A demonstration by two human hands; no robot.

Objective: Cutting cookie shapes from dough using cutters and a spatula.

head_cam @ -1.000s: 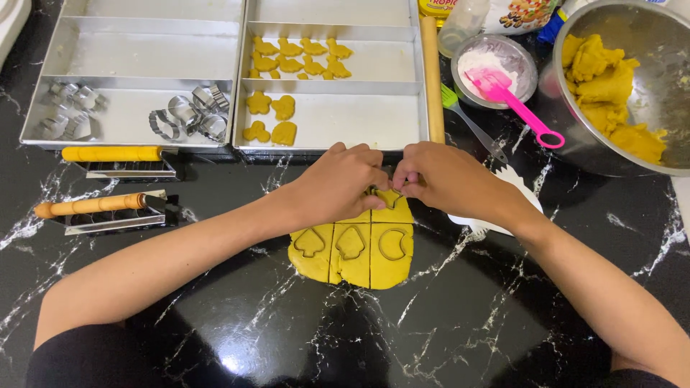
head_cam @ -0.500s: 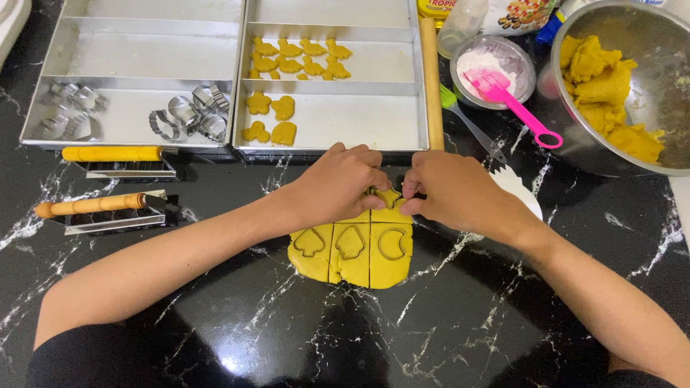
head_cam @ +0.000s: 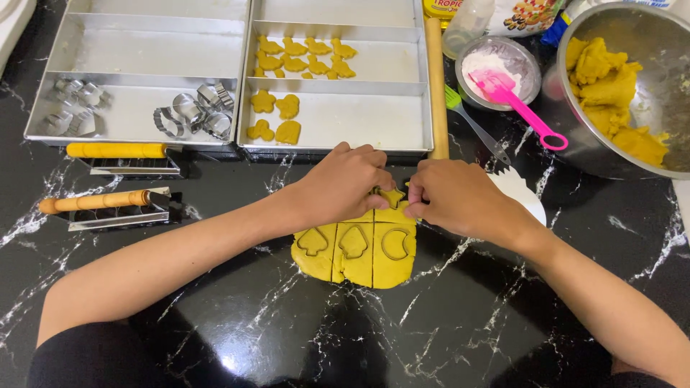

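A flat sheet of yellow dough (head_cam: 357, 251) lies on the black marble counter, scored into strips and stamped with several shapes. My left hand (head_cam: 343, 181) and my right hand (head_cam: 456, 195) meet over its far edge, fingers pinched around a small star-shaped piece of dough (head_cam: 393, 196) and a metal cutter that is mostly hidden under the fingers. Cut-out yellow cookies (head_cam: 305, 56) sit in the right metal tray (head_cam: 338, 118).
The left tray (head_cam: 136, 79) holds several metal cookie cutters (head_cam: 194, 115). Two wooden-handled tools (head_cam: 108, 205) lie at left. A rolling pin (head_cam: 436, 86), a bowl of flour with a pink spoon (head_cam: 503, 72), and a steel bowl of dough (head_cam: 625, 93) stand at right.
Both hands have shifted slightly; the fingers have parted a little, so the star-shaped dough piece between them shows.
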